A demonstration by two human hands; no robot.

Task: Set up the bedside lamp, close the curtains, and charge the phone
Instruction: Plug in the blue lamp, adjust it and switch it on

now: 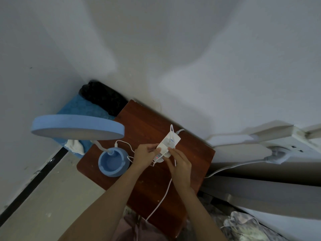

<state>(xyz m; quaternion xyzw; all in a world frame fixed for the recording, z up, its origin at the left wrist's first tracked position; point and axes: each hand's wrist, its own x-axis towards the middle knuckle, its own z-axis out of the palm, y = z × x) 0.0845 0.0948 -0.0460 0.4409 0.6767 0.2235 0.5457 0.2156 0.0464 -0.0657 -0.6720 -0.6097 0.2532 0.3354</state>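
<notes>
Left hand (145, 154) pinches the white power strip (166, 145) on the bench (149, 126). Right hand (178, 164) grips a plug (167, 152) at it. One blue lamp (113, 161) stands beside.

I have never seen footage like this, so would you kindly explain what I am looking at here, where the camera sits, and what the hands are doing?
There is no machine here: a person works with two bare hands, and the single picture comes from a wide-angle camera worn on the head, looking down. That is why the walls bend.

Below is a brown wooden bedside table. On it stands a blue lamp, its round head reaching out to the left, with a thin white cable at its base.

The left hand steadies a white power strip that shows a small red light. The right hand has its grip on a white plug at the strip, with a cord trailing down towards the person. No phone is visible.
</notes>
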